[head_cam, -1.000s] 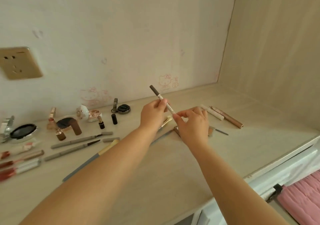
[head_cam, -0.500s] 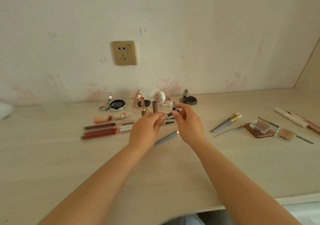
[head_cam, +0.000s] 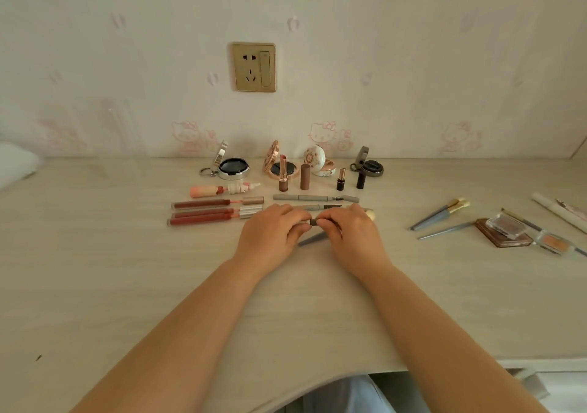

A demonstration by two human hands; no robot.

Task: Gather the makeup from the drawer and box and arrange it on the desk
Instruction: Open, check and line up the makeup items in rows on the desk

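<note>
Both my hands meet over the middle of the desk [head_cam: 127,285]. My left hand [head_cam: 270,235] and my right hand [head_cam: 349,235] pinch a thin brow pencil [head_cam: 313,221] between their fingertips; only its dark end shows between them. Just behind lie two grey pencils [head_cam: 314,197]. A grey-handled brush [head_cam: 313,238] lies under my hands. Three red lip-gloss tubes [head_cam: 203,212] lie to the left. Open compacts [head_cam: 233,166] and upright lipsticks [head_cam: 283,173] stand in a row by the wall.
Several grey brushes [head_cam: 440,214] lie to the right, beside a brown palette [head_cam: 503,231], a small orange pan [head_cam: 554,242] and white sticks [head_cam: 559,212]. A pink tube [head_cam: 219,189] lies behind the glosses. A wall socket [head_cam: 253,67] sits above. The desk's front edge curves near me.
The view swung left from the right corner to the row of makeup. My hands carried the pencil from held up in the air down to just above the desk, near the grey pencils.
</note>
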